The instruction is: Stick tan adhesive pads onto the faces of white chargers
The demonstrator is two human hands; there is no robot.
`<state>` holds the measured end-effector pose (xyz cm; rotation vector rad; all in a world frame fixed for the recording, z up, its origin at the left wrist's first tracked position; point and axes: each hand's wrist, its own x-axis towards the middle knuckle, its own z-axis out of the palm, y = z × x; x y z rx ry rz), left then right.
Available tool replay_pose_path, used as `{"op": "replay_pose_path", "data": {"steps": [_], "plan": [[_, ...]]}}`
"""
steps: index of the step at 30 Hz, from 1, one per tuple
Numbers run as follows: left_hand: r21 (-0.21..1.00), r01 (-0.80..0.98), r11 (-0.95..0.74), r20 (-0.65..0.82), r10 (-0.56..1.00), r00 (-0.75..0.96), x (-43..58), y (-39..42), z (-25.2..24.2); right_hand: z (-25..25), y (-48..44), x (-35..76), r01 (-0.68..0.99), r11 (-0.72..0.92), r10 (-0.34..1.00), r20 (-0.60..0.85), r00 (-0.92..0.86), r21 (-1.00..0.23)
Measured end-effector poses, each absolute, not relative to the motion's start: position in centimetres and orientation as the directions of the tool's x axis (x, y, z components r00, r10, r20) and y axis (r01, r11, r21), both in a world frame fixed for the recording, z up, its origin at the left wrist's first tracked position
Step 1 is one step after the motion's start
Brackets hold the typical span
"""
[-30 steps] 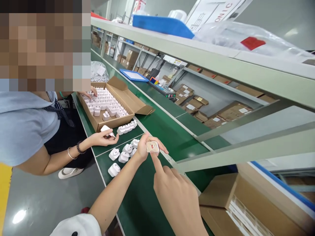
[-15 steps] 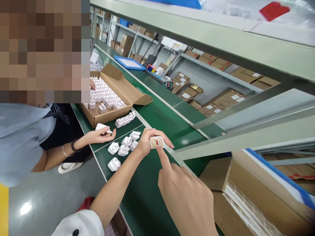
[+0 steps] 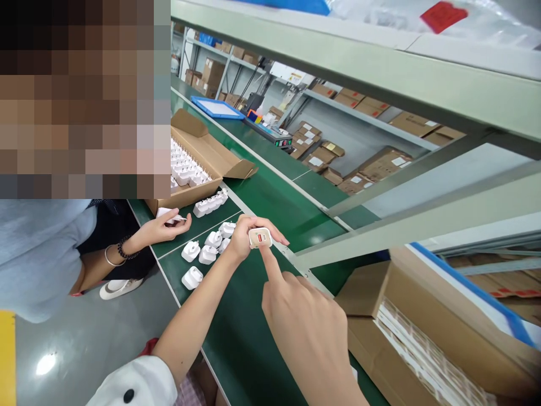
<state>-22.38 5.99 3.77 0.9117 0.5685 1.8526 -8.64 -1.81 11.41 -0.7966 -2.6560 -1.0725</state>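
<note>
My left hand (image 3: pixel 242 239) grips a white charger (image 3: pixel 260 238) over the green table, its end with a red port and a smaller slot turned towards me. The index finger of my right hand (image 3: pixel 302 321) points up and touches the charger's lower edge; the other fingers are curled, and whether anything is in them is hidden. Several white chargers (image 3: pixel 208 254) lie on the table just left of my left hand. Behind them stands a row of white chargers (image 3: pixel 210 203) set close together.
At the left a person's hand (image 3: pixel 169 226) holds another white charger. Behind it is an open carton (image 3: pixel 198 194) of chargers. An open box (image 3: pixel 367 287) with white sheets stands at the right. A metal frame beam (image 3: pixel 380 225) slants across the right side.
The view has shifted slightly, so most things sit a little further left. Both of my hands keep the same hold and touch on the charger.
</note>
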Motion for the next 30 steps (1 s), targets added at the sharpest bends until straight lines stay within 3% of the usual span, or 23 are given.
{"op": "replay_pose_path", "data": {"steps": [23,27,30], "plan": [[0.762,-0.501,-0.411,0.261,0.902,-0.343,-21.9,5.0,4.6,10.9,-1.7,-8.7,0.614,0.596,0.502,0.357,-0.788,0.518],[0.765,-0.499,-0.406,0.227,0.896,-0.381,-21.8,5.5,4.2,11.0,-1.7,-7.4,0.636,0.665,0.524,0.362,-0.771,0.392],[0.761,-0.483,-0.434,0.23,0.876,-0.424,-21.9,6.0,4.5,10.7,-2.8,-3.6,0.606,0.779,0.54,0.319,-0.779,0.162]]}}
